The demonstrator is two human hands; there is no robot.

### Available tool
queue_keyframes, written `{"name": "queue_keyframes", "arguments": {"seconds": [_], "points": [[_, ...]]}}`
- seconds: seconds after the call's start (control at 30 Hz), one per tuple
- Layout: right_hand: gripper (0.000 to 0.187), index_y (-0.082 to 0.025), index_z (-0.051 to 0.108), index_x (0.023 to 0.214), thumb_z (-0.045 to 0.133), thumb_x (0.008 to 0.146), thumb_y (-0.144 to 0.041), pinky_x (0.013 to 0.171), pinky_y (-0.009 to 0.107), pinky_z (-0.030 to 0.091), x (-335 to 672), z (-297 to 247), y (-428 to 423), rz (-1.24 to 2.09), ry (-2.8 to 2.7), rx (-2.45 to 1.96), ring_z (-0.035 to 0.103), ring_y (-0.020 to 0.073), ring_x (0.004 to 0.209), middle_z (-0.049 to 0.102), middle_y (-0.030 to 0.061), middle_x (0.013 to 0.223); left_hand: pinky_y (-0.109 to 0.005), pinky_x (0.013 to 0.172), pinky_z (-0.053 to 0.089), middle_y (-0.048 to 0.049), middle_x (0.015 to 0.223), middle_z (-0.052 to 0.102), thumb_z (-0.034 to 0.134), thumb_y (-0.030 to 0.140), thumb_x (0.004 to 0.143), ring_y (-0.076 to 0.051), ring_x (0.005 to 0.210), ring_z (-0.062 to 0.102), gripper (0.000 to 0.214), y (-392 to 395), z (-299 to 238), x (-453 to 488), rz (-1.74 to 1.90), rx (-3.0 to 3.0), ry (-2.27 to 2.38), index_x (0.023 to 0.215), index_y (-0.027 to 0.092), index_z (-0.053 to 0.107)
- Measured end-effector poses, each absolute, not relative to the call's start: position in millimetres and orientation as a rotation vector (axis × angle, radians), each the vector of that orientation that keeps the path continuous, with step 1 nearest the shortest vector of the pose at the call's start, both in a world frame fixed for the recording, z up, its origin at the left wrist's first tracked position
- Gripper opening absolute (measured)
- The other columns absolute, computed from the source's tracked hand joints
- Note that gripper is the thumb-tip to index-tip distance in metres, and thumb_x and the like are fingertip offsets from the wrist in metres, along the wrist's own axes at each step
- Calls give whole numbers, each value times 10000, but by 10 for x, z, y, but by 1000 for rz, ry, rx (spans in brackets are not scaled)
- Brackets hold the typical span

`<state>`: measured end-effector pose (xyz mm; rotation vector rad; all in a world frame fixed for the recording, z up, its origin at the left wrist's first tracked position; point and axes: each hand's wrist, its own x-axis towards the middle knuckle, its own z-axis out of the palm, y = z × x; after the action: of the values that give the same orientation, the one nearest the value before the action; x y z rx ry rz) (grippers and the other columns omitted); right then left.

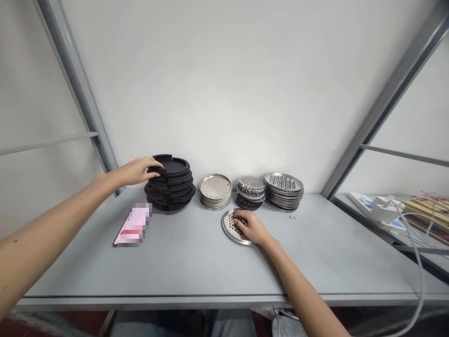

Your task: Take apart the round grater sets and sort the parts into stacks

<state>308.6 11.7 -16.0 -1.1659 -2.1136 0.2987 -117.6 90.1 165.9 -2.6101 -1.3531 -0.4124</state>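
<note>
Slotted disc (232,229) is located under R hand (253,226), fingers curled (grip cannot be told); upper blk tray (174,164) is pinched at rim by L hand (141,170).

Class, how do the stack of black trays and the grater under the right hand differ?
The tray stack is dull black; the grater is shiny silver. The tray stack rises many layers high, while the grater lies low. The grater has holes; the stack's top tray shows none. Both look roundish and sit on the table.
</note>
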Motion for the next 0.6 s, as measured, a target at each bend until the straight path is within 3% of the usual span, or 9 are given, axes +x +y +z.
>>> {"name": "queue_keyframes", "arguments": {"seconds": [0.33,0.6], "points": [[208,-186,690,959,500,897,-243,903,384,474,3083,-157,115,315,-2102,-1161,635,236,991,702,88,1049,-366,853,466,-81,1057,654,490,600,838,-267,979,602,476,917,1757,-1242,-347,-2575,-1308,1153,297,677],[208,-188,694,957,505,893,-243,897,390,482,3090,-163,119,310,-2099,-1150,641,239,991,704,91,1048,-371,852,469,-93,1069,655,429,679,842,-284,988,599,548,914,1814,-1328,-372,-2598,-1325,1135,296,688]]}}
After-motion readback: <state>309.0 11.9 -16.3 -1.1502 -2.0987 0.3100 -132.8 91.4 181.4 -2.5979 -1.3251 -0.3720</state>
